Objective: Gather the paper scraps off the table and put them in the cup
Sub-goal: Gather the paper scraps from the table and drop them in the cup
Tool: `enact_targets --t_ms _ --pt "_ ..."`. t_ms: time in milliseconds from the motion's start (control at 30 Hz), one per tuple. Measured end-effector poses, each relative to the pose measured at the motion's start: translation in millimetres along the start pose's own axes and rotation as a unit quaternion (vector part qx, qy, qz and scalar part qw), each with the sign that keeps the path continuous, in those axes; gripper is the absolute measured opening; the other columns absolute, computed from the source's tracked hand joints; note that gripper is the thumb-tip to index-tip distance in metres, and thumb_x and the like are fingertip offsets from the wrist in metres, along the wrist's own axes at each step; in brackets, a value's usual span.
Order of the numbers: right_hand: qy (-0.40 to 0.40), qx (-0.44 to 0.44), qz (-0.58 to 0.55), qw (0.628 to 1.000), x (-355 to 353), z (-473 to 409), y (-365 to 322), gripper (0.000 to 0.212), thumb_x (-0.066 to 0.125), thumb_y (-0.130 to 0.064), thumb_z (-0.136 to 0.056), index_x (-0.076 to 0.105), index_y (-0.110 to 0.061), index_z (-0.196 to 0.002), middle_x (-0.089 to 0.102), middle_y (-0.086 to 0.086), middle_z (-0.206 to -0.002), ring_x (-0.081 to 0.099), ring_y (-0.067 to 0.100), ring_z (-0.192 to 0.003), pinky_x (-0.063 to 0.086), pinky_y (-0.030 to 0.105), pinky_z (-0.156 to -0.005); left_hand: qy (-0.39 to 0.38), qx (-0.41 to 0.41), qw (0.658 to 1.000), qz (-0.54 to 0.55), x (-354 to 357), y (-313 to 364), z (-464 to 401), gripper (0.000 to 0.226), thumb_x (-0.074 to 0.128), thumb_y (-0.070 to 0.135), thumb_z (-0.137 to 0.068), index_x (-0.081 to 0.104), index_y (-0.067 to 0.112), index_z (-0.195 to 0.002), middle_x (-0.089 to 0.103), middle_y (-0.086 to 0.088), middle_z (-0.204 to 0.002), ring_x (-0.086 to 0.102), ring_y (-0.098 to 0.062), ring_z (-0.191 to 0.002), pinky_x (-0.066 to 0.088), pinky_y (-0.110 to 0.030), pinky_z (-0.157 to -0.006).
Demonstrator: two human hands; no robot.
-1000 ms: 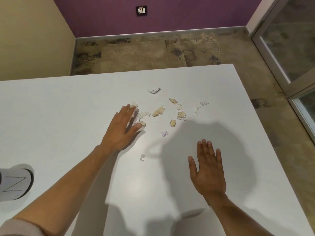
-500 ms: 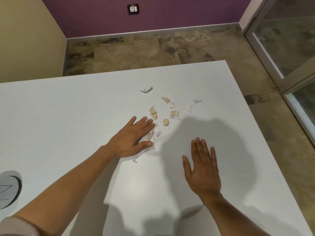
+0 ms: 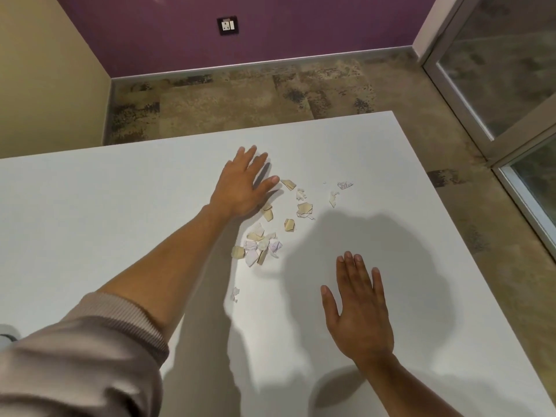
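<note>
Torn paper scraps lie on the white table [image 3: 90, 224]. A small heap of scraps [image 3: 258, 245] sits near the middle, with looser scraps [image 3: 304, 208] beyond it and two far ones [image 3: 344, 185] to the right. One stray scrap [image 3: 235, 293] lies nearer to me. My left hand [image 3: 242, 186] lies flat with fingers spread at the far left of the scraps, its thumb by a tan scrap [image 3: 288, 184]. My right hand [image 3: 358, 308] rests flat on the table, apart from the scraps. Only a sliver of the cup [image 3: 4, 338] shows at the left edge.
The table's far edge [image 3: 270, 127] and right edge [image 3: 469, 254] drop to a mottled stone floor [image 3: 255, 94]. A glass door frame [image 3: 487, 127] stands at the right. My left sleeve [image 3: 75, 368] covers the near left of the table.
My left hand has left the heap it swept together and reached farther away, to the far side of the scraps. My right hand stays flat in place.
</note>
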State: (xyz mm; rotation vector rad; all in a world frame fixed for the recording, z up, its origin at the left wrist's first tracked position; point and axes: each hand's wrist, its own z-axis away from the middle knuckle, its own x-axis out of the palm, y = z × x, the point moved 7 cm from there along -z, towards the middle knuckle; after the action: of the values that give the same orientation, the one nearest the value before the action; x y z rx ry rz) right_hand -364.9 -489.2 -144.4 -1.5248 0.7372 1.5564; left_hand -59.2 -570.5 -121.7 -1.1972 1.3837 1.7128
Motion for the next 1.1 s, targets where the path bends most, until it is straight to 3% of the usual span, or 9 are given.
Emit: enact_targets --t_ms 133,367,500,600,733,833,933,1033,1100 --pt "-0.002 0.002 0.004 1.0 0 0 1 0.068 0.015 -0.056 -0.099 0.021 -0.014 -0.152 0.016 0.001 -0.16 0.01 0.017 -0.149 0.009 0.044 -0.119 -0.074 0.06 0.995 -0.008 17 8 1 0.071 0.016 0.067 -0.096 0.022 0.025 -0.154 0.016 0.001 -0.163 0.004 -0.018 -0.151 0.0 -0.044 -0.12" --pt "0.004 0.001 0.003 1.0 -4 2 -1 0.066 0.02 -0.054 -0.1 0.026 -0.013 -0.152 0.02 0.003 -0.159 0.012 0.017 -0.149 0.009 0.044 -0.12 -0.138 0.17 0.97 0.102 22 34 65 0.049 0.027 0.041 -0.104 0.041 0.021 -0.147 0.03 0.008 -0.157 0.01 -0.005 -0.149 0.001 -0.033 -0.123" --pt "0.004 -0.001 -0.006 1.0 -5 2 -2 0.066 0.02 -0.053 -0.1 0.025 -0.012 -0.152 0.02 0.004 -0.16 0.012 0.017 -0.149 0.01 0.045 -0.121 -0.067 0.136 0.977 0.152 7 33 68 0.046 0.034 0.04 -0.103 0.053 0.018 -0.138 0.047 0.006 -0.148 0.024 -0.001 -0.144 0.018 -0.031 -0.121" --pt "0.003 0.0 -0.004 1.0 -3 1 -1 0.066 0.021 -0.053 -0.1 0.024 -0.012 -0.152 0.019 0.003 -0.16 0.01 0.016 -0.149 0.009 0.044 -0.121 -0.023 0.092 0.988 0.118 1 38 43 0.056 0.033 0.052 -0.1 0.044 0.022 -0.145 0.033 0.007 -0.156 0.015 -0.004 -0.148 0.013 -0.032 -0.122" --pt "0.0 -0.001 -0.001 1.0 -2 0 -1 0.066 0.02 -0.053 -0.1 0.024 -0.012 -0.152 0.018 0.003 -0.16 0.009 0.017 -0.149 0.009 0.044 -0.12 -0.114 0.112 0.986 0.046 29 68 19 0.067 0.026 0.058 -0.099 0.019 0.022 -0.155 0.011 0.003 -0.163 -0.002 -0.011 -0.15 0.0 -0.036 -0.122" --pt "-0.007 0.002 0.0 1.0 -1 0 0 0.067 0.018 -0.054 -0.1 0.022 -0.014 -0.153 0.016 0.002 -0.161 0.008 0.017 -0.149 0.006 0.044 -0.121 -0.153 0.161 0.975 -0.01 54 91 31 0.064 0.021 0.055 -0.1 0.018 0.021 -0.155 0.01 0.001 -0.163 -0.004 -0.013 -0.151 -0.004 -0.041 -0.122" --pt "-0.01 0.003 -0.002 1.0 -1 -1 0 0.068 0.015 -0.056 -0.099 0.019 -0.016 -0.153 0.014 0.001 -0.161 0.005 0.017 -0.149 0.003 0.043 -0.122 -0.121 0.224 0.967 -0.002 57 110 48 0.055 0.025 0.049 -0.102 0.043 0.02 -0.145 0.033 0.0 -0.157 0.017 -0.018 -0.149 0.01 -0.043 -0.122" --pt "-0.003 0.004 -0.004 1.0 -2 0 0 0.067 0.02 -0.055 -0.1 0.023 -0.015 -0.153 0.018 0.002 -0.16 0.009 0.017 -0.149 0.005 0.044 -0.122 -0.024 0.227 0.973 0.041 31 118 45 0.052 0.032 0.051 -0.1 0.067 0.016 -0.115 0.068 -0.001 -0.118 0.059 -0.022 -0.114 0.042 -0.04 -0.1" --pt "0.003 0.004 -0.003 1.0 -2 0 0 0.066 0.024 -0.055 -0.1 0.026 -0.015 -0.152 0.022 0.002 -0.159 0.012 0.018 -0.148 0.006 0.044 -0.121 0.044 0.218 0.974 0.027 15 124 34 0.051 0.038 0.049 -0.097 0.07 0.011 -0.109 0.07 -0.004 -0.111 0.062 -0.024 -0.105 0.046 -0.038 -0.094"
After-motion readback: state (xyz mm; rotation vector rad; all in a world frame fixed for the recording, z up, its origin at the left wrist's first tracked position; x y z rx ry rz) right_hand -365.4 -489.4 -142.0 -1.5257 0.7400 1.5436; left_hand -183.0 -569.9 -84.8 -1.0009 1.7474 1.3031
